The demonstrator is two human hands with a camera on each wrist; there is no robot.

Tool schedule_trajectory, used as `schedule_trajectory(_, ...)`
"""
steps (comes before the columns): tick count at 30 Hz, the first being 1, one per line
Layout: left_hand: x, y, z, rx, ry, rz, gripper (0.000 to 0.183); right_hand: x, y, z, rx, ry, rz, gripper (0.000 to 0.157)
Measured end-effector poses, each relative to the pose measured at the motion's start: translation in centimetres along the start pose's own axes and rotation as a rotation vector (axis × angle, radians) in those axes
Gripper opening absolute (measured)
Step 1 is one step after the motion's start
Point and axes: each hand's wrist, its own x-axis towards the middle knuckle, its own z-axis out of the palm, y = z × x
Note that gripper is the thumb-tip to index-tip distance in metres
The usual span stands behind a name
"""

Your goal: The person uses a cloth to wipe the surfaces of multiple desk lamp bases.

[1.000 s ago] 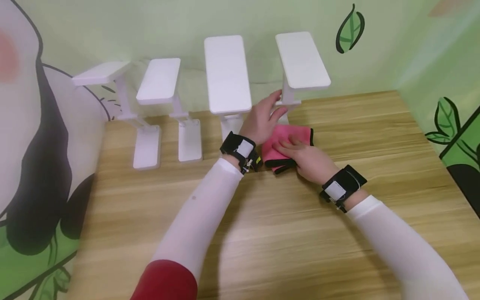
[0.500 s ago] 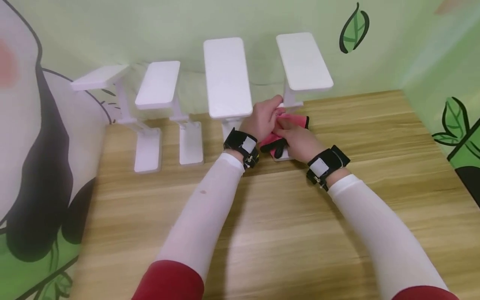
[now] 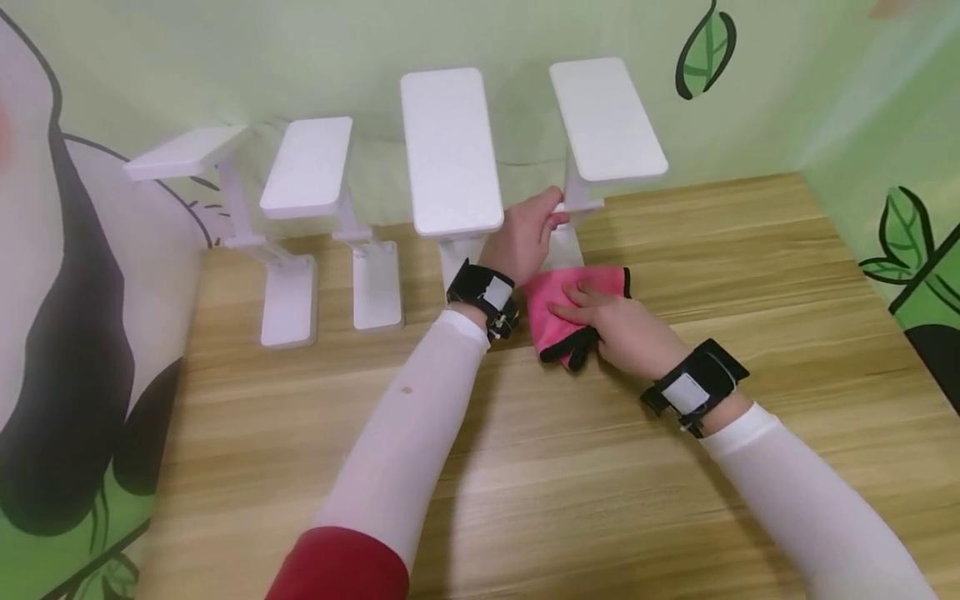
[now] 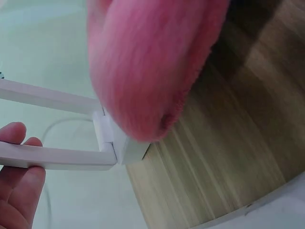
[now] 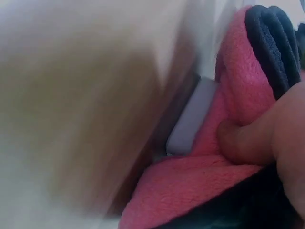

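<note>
On the right of the row, a white folding phone stand (image 3: 607,121) has its flat plate raised on a hinged support. My left hand (image 3: 521,242) grips this support just below the plate; in the left wrist view, its fingers (image 4: 28,191) close round one white bar (image 4: 57,157). A folded pink cloth (image 3: 551,292) with black edging lies over the stand's base. My right hand (image 3: 630,329) holds the cloth against the base, fingers spread on top. In the right wrist view, the thumb (image 5: 233,140) presses into the cloth, and the grey-looking base edge (image 5: 190,119) shows beside it.
Three similar white stands stand to the left: a large-plated one (image 3: 452,150), a smaller one (image 3: 309,167) and a tilted one (image 3: 187,152) at the far left. The wooden table (image 3: 570,492) meets a painted green wall (image 3: 517,33) behind them.
The right hand moved with the cloth up towards the support, then back down towards the base's near end. The left hand has closed its fingers round the support.
</note>
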Motion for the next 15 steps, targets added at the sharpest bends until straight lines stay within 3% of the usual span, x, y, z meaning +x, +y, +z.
schedule_trajectory(4, -0.1, 0.1, 0.2, 0.004, -0.001, -0.022, 0.013, 2.6, 1.7, 0.0, 0.071, 0.04, -0.004, 0.075)
schedule_trajectory(9, -0.1, 0.1, 0.5, 0.001, -0.008, -0.037, 0.005, 5.4, 3.1, 0.3, 0.074, 0.093, 0.038, 0.069)
schedule_trajectory(12, -0.2, 0.0, 0.6, 0.005, 0.027, -0.031, 0.006, 5.4, 2.8, 0.4, 0.051, 0.101, 0.067, 0.075)
schedule_trajectory(15, -0.2, -0.1, 0.4, 0.004, 0.052, -0.027, 0.006, 4.0, 2.0, 0.6, 0.032, 0.088, 0.086, 0.078)
